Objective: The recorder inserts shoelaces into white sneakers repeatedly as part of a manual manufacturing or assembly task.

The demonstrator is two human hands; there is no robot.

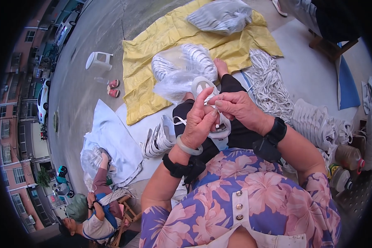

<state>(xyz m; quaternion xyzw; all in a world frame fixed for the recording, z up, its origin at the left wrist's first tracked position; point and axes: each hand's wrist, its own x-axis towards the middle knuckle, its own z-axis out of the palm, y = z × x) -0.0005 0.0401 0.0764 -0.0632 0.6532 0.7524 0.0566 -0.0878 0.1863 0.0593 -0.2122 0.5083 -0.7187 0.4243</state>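
A white and grey shoe [201, 85] lies over my lap, its toe pointing away and its heel end towards me. Both hands are close together above its opening and hide its middle. A white shoelace [179, 120] loops out beside my left hand [199, 120], and a short end hangs below the fingers. My left thumb and fingers are closed on the lace, with the index finger pointing up. My right hand [239, 108] pinches at the same spot, thumb and index finger together; the bit of lace between them is mostly covered.
Bagged shoe parts [182, 62] sit on a yellow sheet [140, 82] ahead. Loose white laces [268, 78] are heaped to the right, above stacked shoe uppers [314, 120]. More uppers [159, 138] stand at left. Bottles [339, 177] are at lower right; another person [97, 223] sits at lower left.
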